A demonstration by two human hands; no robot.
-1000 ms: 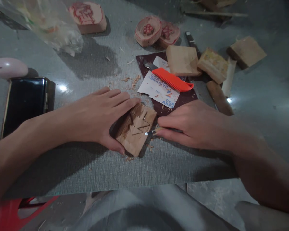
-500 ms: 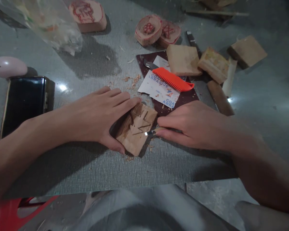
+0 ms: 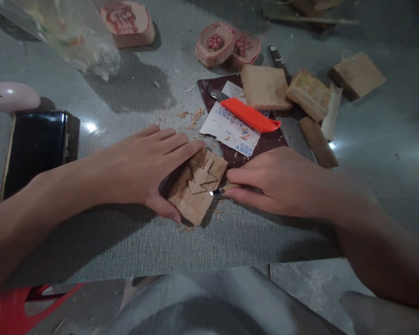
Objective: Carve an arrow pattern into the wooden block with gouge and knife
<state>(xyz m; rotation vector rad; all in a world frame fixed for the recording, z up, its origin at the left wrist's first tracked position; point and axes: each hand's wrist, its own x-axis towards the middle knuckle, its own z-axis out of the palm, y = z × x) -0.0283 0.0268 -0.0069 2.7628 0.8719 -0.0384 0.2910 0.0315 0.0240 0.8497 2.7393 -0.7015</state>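
Observation:
A small wooden block (image 3: 198, 204) with a zigzag, star-like outline cut into its face lies flat on the grey table. My left hand (image 3: 160, 160) grips it from the left, thumb on the near edge and fingers at the far edge. In my right hand (image 3: 265, 181) is a slim wood-carving chisel (image 3: 226, 188), pinched between thumb and forefinger. Its shiny tip meets the block's right side, by the lower point of the cut outline. Wood shavings (image 3: 195, 118) lie around the block.
Beyond my hands lie sandpaper sheets (image 3: 230, 132), an orange-handled cutter (image 3: 251, 114) and several wooden blocks (image 3: 265, 86). Round pieces with red drawings (image 3: 214, 44) sit farther back. At left are a phone (image 3: 37, 149), a pink rounded object (image 3: 12, 96) and a plastic bag (image 3: 80, 37).
The chisel tip has shifted very slightly at the block's right side, its glint smaller. Both hands stay almost where they were.

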